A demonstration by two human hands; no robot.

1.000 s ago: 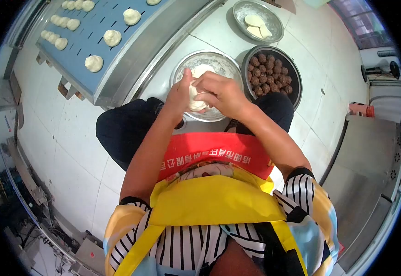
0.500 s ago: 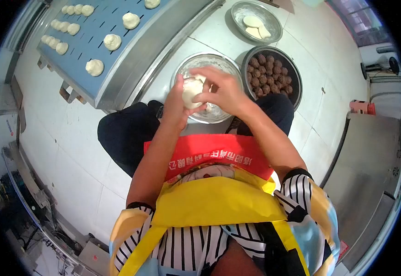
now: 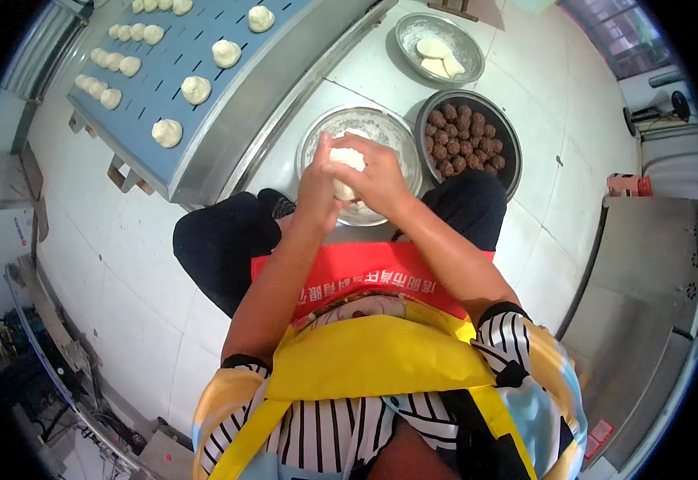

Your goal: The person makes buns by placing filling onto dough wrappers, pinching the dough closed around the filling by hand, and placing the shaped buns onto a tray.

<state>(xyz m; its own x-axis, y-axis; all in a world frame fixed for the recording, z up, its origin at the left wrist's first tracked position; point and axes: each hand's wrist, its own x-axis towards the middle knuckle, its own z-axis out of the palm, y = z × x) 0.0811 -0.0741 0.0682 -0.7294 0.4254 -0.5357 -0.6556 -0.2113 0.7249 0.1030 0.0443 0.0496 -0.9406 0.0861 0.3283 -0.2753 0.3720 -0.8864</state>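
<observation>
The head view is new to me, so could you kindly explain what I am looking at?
No robot here: a person works bare-handed, filmed by a camera worn on the head, looking forward and down. The left hand and right hand hold a lump of dough between them, over a bowl. Right of that, a pan holds brown balls; beyond it, a dish holds pale pieces. At upper left, more pale lumps sit on a slotted blue surface.
</observation>
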